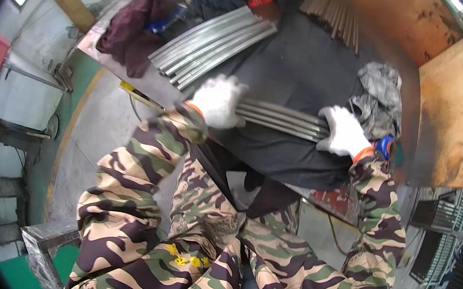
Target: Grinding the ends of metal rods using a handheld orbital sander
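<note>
A small row of grey metal tubes (282, 119) lies crosswise between my gloved hands, over the dark cloth (302, 84) that covers the worktable. My left hand (218, 101), in a white glove, closes round their left end and is a little blurred. At the other end my right hand (339, 131), gloved in white too, grips the tubes with thumb and fingers. Both gloves hide the tube ends. Just beyond my left hand rests a batch of shiny metal tubes (215, 45), side by side and slanting away to the right.
At the back lies a bundle of darker brownish rods (332, 19). A crumpled grey cloth (378, 96) and a blue round object (383, 146) are by my right hand. Maroon cloth (138, 29) sits at the far left. Rusty upright panels (449, 113) border the table's right side.
</note>
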{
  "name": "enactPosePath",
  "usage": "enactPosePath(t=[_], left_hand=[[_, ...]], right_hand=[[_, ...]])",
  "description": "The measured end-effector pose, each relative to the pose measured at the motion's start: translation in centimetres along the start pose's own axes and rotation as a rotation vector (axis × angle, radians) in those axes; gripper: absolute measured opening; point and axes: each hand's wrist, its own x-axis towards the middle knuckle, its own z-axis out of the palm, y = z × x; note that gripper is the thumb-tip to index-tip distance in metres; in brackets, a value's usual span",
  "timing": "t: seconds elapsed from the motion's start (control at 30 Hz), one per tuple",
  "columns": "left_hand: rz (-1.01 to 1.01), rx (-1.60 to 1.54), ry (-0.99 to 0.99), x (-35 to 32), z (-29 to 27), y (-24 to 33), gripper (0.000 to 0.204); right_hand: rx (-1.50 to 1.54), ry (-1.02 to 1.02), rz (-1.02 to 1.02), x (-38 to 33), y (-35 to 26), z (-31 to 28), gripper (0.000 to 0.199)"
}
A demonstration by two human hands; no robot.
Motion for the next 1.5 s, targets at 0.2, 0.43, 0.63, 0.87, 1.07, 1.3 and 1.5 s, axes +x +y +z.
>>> enactPosePath(t=[0.2,0.43,0.63,0.87,1.07,1.3,1.5], left_hand=[[-0.029,0.075,0.057,-1.9,-1.9,-0.4,0.059],[0.026,0.100,0.074,-0.9,-1.0,1.6,0.044],[-0.104,0.126,-0.076,-1.2,-1.4,3.3,0.032],[0.013,0.207,0.376,-5.4,-0.1,2.4,0.026],[-0.270,0.174,0.204,-10.3,-5.5,-1.3,0.030],[-0.614,0.127,0.207,-6.2,-10.1,-10.5,0.036],[-0.632,0.157,0.206,-0.3,-11.9,-16.8,0.044]], right_hand=[[-0.003,0.038,-0.037,1.5,-2.0,0.2,0.055],[-0.071,0.045,-0.016,1.6,-1.7,0.4,0.042],[-0.100,0.112,0.041,1.8,-2.1,1.8,0.037],[0.184,0.417,0.040,-2.5,-0.3,2.5,0.108],[0.126,0.549,0.005,-3.8,2.5,8.0,0.111],[0.145,0.653,-0.055,-3.6,2.9,8.3,0.084],[0.140,0.678,-0.041,-3.6,2.5,8.1,0.079]])
